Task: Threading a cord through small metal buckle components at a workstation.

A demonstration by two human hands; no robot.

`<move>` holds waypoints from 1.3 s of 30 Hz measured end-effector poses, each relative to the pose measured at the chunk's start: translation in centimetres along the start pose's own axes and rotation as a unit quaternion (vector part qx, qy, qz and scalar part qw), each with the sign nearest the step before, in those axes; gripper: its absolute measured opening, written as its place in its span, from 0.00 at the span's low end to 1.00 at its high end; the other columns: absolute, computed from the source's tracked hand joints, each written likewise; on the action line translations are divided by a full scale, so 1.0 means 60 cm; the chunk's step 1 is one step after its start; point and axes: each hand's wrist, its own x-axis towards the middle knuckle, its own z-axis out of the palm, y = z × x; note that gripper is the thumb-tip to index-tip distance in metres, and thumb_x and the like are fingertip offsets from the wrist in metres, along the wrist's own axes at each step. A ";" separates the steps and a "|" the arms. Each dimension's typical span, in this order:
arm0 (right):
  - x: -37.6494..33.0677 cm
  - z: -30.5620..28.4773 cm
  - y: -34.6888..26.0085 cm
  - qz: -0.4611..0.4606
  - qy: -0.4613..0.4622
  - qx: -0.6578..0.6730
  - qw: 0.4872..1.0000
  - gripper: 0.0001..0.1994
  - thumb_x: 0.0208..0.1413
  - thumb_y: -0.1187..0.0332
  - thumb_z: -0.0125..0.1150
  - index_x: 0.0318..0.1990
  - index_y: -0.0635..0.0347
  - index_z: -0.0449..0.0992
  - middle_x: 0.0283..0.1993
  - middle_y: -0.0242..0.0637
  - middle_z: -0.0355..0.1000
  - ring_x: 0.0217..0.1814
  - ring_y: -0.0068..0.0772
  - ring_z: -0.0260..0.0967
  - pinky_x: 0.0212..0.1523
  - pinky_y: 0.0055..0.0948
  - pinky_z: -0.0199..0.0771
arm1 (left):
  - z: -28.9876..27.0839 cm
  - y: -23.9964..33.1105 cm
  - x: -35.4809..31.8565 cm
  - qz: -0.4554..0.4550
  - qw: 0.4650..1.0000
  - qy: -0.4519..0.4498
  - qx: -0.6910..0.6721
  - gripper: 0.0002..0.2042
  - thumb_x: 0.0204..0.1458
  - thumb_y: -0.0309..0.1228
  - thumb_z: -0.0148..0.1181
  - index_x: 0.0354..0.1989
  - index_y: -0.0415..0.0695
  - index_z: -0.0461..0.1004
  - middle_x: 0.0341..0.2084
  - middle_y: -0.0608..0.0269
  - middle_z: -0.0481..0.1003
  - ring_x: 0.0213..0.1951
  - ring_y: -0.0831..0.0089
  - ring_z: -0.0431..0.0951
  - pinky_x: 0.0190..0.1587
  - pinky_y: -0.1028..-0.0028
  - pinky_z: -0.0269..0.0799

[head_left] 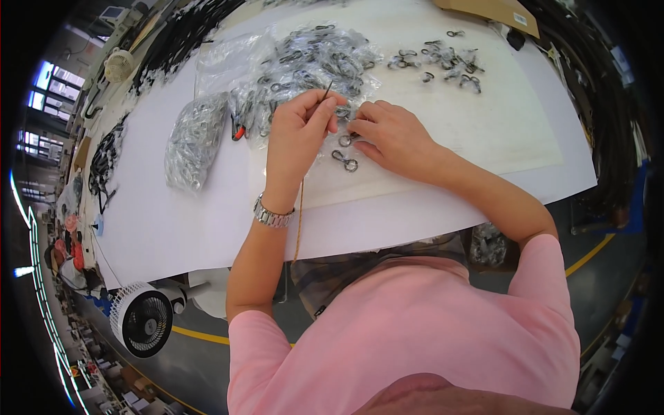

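Note:
My left hand (pixel 301 131), a steel watch on its wrist, is closed in a pinch around a thin dark pointed stick (pixel 328 89), whose tip stands up above the fingers. A thin tan cord (pixel 300 221) hangs below that hand over the table's near edge; its upper end is hidden. Curled fingers of my right hand (pixel 395 142) close on a small metal clasp with a ring (pixel 346 140), partly covered by the fingertips. Just nearer to me lies another metal clasp with a ring (pixel 346 162). Beyond both hands spreads a heap of plastic-wrapped metal clasps (pixel 318 55).
A filled clear plastic bag (pixel 196 142) lies left of the hands, beside a red-handled tool (pixel 239 131). Several loose clasps (pixel 449 61) sit at the far right of the white-covered table (pixel 484 183). Cardboard (pixel 491 10) lies at the back; a fan (pixel 143 319) stands lower left.

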 end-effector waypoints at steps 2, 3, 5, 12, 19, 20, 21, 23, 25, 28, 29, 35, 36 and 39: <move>0.002 -0.005 0.002 0.017 -0.019 -0.026 0.999 0.10 0.53 0.68 0.67 0.42 0.59 0.78 0.44 0.40 0.72 0.49 0.43 0.71 0.47 0.41 0.76 | 0.001 -0.003 0.002 0.003 1.000 -0.001 0.006 0.10 0.67 0.30 0.57 0.43 0.38 0.83 0.20 0.74 0.72 0.20 0.90 0.62 0.22 0.85 0.55; 0.002 -0.008 0.003 0.034 -0.036 -0.050 0.997 0.09 0.53 0.69 0.66 0.40 0.59 0.77 0.44 0.40 0.72 0.50 0.43 0.71 0.47 0.41 0.76 | 0.001 -0.004 0.002 0.005 1.000 -0.003 0.013 0.10 0.67 0.30 0.57 0.43 0.38 0.83 0.20 0.74 0.73 0.20 0.90 0.62 0.22 0.85 0.55; -0.004 -0.020 0.005 0.054 -0.054 -0.067 0.995 0.08 0.53 0.70 0.65 0.39 0.60 0.77 0.43 0.40 0.72 0.49 0.43 0.72 0.46 0.40 0.77 | 0.000 -0.003 0.002 0.005 0.999 -0.003 0.033 0.09 0.66 0.30 0.57 0.43 0.39 0.83 0.20 0.74 0.73 0.20 0.90 0.62 0.22 0.85 0.55; -0.013 -0.031 0.017 0.125 -0.072 -0.117 0.983 0.06 0.52 0.72 0.64 0.37 0.61 0.76 0.34 0.41 0.73 0.38 0.46 0.74 0.41 0.43 0.77 | 0.012 -0.011 -0.004 0.046 0.987 -0.013 0.153 0.09 0.61 0.29 0.62 0.46 0.40 0.83 0.23 0.73 0.77 0.21 0.87 0.65 0.25 0.80 0.60; -0.002 -0.070 0.032 0.259 -0.153 0.309 0.902 0.11 0.58 0.64 0.64 0.38 0.65 0.80 0.34 0.33 0.79 0.36 0.25 0.77 0.38 0.28 0.76 | 0.032 -0.011 -0.009 0.138 0.974 -0.066 0.169 0.10 0.59 0.29 0.65 0.46 0.39 0.83 0.27 0.69 0.81 0.25 0.83 0.70 0.32 0.80 0.66; -0.001 -0.071 0.043 0.286 -0.170 0.395 0.856 0.12 0.60 0.62 0.65 0.39 0.64 0.81 0.35 0.30 0.78 0.36 0.21 0.75 0.38 0.25 0.75 | 0.028 -0.002 -0.007 0.055 0.987 -0.085 0.128 0.08 0.58 0.28 0.66 0.43 0.38 0.82 0.25 0.67 0.80 0.26 0.82 0.73 0.32 0.79 0.67; -0.001 -0.072 0.049 0.310 -0.185 0.476 0.802 0.13 0.62 0.61 0.65 0.40 0.63 0.81 0.35 0.27 0.78 0.36 0.18 0.74 0.37 0.23 0.75 | 0.025 0.003 -0.005 -0.029 0.990 -0.104 0.086 0.07 0.57 0.28 0.67 0.39 0.37 0.82 0.24 0.64 0.80 0.28 0.81 0.76 0.33 0.77 0.68; 0.001 -0.068 0.047 0.331 -0.173 0.519 0.769 0.13 0.63 0.59 0.65 0.41 0.62 0.81 0.36 0.27 0.78 0.36 0.17 0.74 0.37 0.22 0.74 | 0.021 0.005 -0.005 -0.032 0.991 -0.089 0.090 0.07 0.58 0.29 0.66 0.37 0.37 0.82 0.22 0.65 0.79 0.27 0.82 0.75 0.31 0.77 0.67; 0.005 -0.068 0.041 0.350 -0.161 0.560 0.734 0.14 0.64 0.58 0.65 0.42 0.62 0.81 0.36 0.27 0.78 0.36 0.17 0.74 0.37 0.21 0.74 | 0.022 0.003 -0.007 -0.035 0.992 -0.074 0.093 0.07 0.58 0.29 0.66 0.35 0.37 0.81 0.21 0.66 0.78 0.25 0.83 0.74 0.30 0.78 0.66; 0.007 -0.072 0.030 0.328 -0.172 0.546 0.751 0.14 0.65 0.58 0.66 0.44 0.62 0.81 0.35 0.27 0.78 0.36 0.16 0.74 0.37 0.20 0.74 | 0.026 -0.009 -0.011 0.023 0.989 -0.052 0.138 0.08 0.59 0.30 0.65 0.32 0.37 0.80 0.19 0.68 0.76 0.22 0.82 0.71 0.26 0.77 0.64; 0.005 -0.069 0.031 0.310 -0.154 0.537 0.769 0.13 0.64 0.60 0.66 0.44 0.61 0.80 0.34 0.28 0.78 0.35 0.17 0.74 0.37 0.20 0.74 | 0.025 -0.011 -0.011 0.023 0.989 -0.049 0.141 0.10 0.60 0.31 0.65 0.30 0.37 0.79 0.18 0.68 0.76 0.21 0.83 0.70 0.25 0.77 0.63; 0.002 -0.062 0.041 0.278 -0.116 0.529 0.793 0.11 0.60 0.63 0.68 0.39 0.62 0.79 0.32 0.32 0.80 0.32 0.19 0.76 0.35 0.22 0.75 | 0.021 -0.003 -0.011 -0.078 0.993 -0.076 0.041 0.15 0.67 0.37 0.59 0.30 0.42 0.79 0.17 0.72 0.74 0.18 0.88 0.65 0.20 0.82 0.56; 0.001 -0.059 0.044 0.270 -0.115 0.525 0.799 0.10 0.60 0.64 0.68 0.38 0.62 0.79 0.31 0.33 0.80 0.32 0.19 0.76 0.34 0.22 0.74 | 0.022 -0.004 -0.009 -0.100 0.992 -0.083 -0.002 0.15 0.67 0.38 0.58 0.30 0.42 0.79 0.18 0.72 0.74 0.18 0.88 0.65 0.20 0.82 0.56; 0.000 -0.060 0.036 0.267 -0.112 0.498 0.817 0.10 0.60 0.65 0.68 0.36 0.62 0.77 0.30 0.33 0.80 0.30 0.20 0.75 0.32 0.23 0.73 | 0.029 0.000 -0.009 -0.075 0.993 -0.087 0.018 0.14 0.66 0.38 0.59 0.32 0.41 0.79 0.18 0.73 0.74 0.18 0.88 0.65 0.21 0.82 0.57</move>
